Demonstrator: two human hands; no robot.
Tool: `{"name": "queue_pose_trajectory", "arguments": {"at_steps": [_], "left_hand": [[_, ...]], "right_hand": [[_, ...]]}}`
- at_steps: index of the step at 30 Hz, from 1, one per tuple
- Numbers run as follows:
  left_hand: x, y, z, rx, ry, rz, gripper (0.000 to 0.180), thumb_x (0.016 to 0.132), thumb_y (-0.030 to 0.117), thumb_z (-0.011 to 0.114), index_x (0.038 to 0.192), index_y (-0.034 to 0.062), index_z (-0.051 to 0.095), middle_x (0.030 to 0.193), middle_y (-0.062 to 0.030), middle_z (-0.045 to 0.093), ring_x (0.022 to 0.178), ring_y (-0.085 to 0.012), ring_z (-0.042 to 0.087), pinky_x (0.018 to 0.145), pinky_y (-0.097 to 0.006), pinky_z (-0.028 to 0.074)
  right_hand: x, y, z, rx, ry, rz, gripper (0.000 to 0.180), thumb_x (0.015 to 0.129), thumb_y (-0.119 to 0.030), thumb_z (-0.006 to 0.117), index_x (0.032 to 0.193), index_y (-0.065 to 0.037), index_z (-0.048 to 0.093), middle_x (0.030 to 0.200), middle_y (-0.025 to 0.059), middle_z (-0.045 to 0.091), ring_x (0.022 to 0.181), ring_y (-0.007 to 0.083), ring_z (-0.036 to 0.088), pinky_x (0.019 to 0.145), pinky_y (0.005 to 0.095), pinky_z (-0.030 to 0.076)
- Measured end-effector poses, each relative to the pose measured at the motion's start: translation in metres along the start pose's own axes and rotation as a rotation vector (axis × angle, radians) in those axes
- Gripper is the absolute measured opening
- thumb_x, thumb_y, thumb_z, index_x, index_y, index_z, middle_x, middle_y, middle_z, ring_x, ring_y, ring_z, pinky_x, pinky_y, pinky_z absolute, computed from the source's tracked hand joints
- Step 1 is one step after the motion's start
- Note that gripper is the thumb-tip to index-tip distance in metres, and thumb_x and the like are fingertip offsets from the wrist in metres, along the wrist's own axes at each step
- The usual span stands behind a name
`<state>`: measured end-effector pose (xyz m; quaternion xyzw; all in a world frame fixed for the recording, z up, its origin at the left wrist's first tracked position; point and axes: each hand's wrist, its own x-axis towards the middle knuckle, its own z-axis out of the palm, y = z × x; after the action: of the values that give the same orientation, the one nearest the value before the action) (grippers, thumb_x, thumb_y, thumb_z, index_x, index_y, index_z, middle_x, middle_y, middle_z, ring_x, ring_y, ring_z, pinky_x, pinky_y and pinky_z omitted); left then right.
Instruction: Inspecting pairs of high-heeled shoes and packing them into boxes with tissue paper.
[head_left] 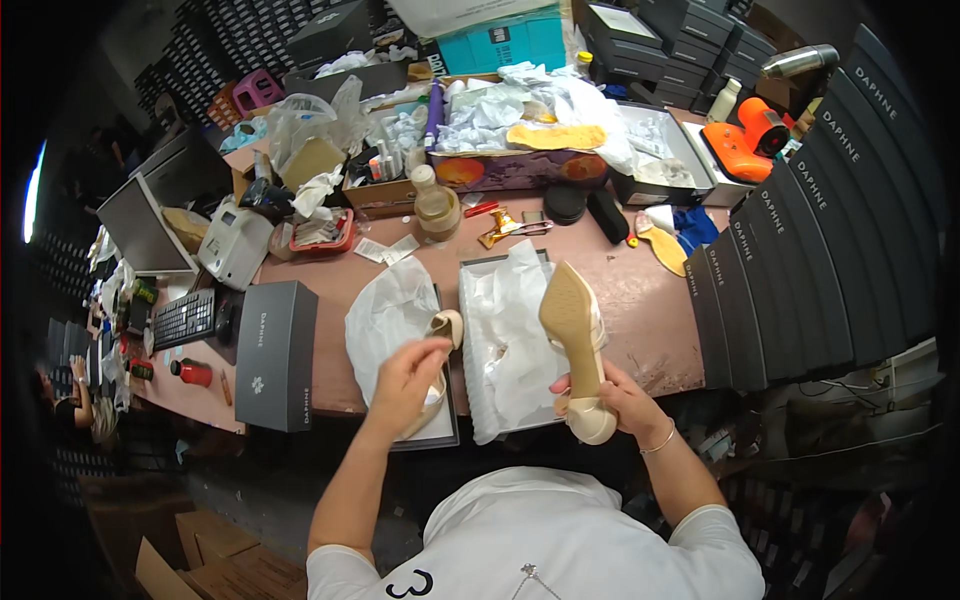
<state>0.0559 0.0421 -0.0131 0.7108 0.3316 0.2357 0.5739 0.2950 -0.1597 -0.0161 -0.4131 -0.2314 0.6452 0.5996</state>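
My right hand grips a beige heeled shoe near its heel. The shoe's tan sole is turned up and its pointed toe aims away from me. My left hand is over the matching beige shoe, fingers curled together against it. What those fingers pinch, if anything, is hidden. That second shoe lies on white tissue paper in one half of a dark shoebox. Beside it, crumpled white wrapping fills the other half, just left of the raised shoe.
A closed dark shoebox stands at the left. Stacked dark shoeboxes line the right. Behind are a glue jar, a black brush, a yellow insole, an orange tool and a carton of crumpled paper. A keyboard lies far left.
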Motion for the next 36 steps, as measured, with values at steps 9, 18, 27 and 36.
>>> {"name": "queue_pose_trajectory", "arguments": {"at_steps": [9,18,27,36], "left_hand": [[0.136,-0.048,0.057,1.181,-0.468,0.214,0.032,0.083,0.030,0.062,0.092,-0.0012,0.063,0.078,-0.0193,0.066,0.074,-0.0328,0.066,0.066,-0.041,0.051],[0.184,0.159,0.011,0.016,-0.067,0.562,0.023,0.100,0.020,0.047,0.098,0.0026,0.061,0.082,0.0007,0.062,0.072,-0.0048,0.055,0.069,-0.019,0.046],[0.140,0.133,0.054,0.822,0.011,0.719,0.030,0.089,0.025,0.061,0.071,0.0011,0.057,0.064,-0.0132,0.053,0.059,-0.0280,0.053,0.056,-0.036,0.042],[0.006,0.082,0.059,0.453,-0.142,0.848,0.027,0.070,-0.009,0.063,0.094,0.0031,0.061,0.103,-0.0117,0.061,0.083,-0.0288,0.062,0.068,-0.035,0.052]], "right_hand": [[-0.018,0.015,-0.031,0.388,-0.161,-0.328,0.087,0.065,-0.041,0.081,0.123,0.013,0.043,0.098,0.0199,0.061,0.084,0.0228,0.065,0.056,0.0314,0.059],[-0.030,0.007,-0.040,0.418,-0.199,-0.365,0.088,0.066,-0.049,0.079,0.118,0.013,0.047,0.093,0.0180,0.061,0.069,0.0209,0.064,0.057,0.0298,0.058],[-0.095,-0.002,-0.026,0.288,-0.266,-0.440,0.083,0.062,-0.038,0.082,0.116,0.014,0.046,0.092,0.0252,0.058,0.075,0.0267,0.063,0.054,0.0309,0.053],[-0.032,-0.035,0.013,-0.169,-0.266,-0.055,0.080,0.073,-0.031,0.075,0.134,0.003,0.036,0.107,0.0150,0.059,0.096,0.0203,0.059,0.084,0.0311,0.048]]}}
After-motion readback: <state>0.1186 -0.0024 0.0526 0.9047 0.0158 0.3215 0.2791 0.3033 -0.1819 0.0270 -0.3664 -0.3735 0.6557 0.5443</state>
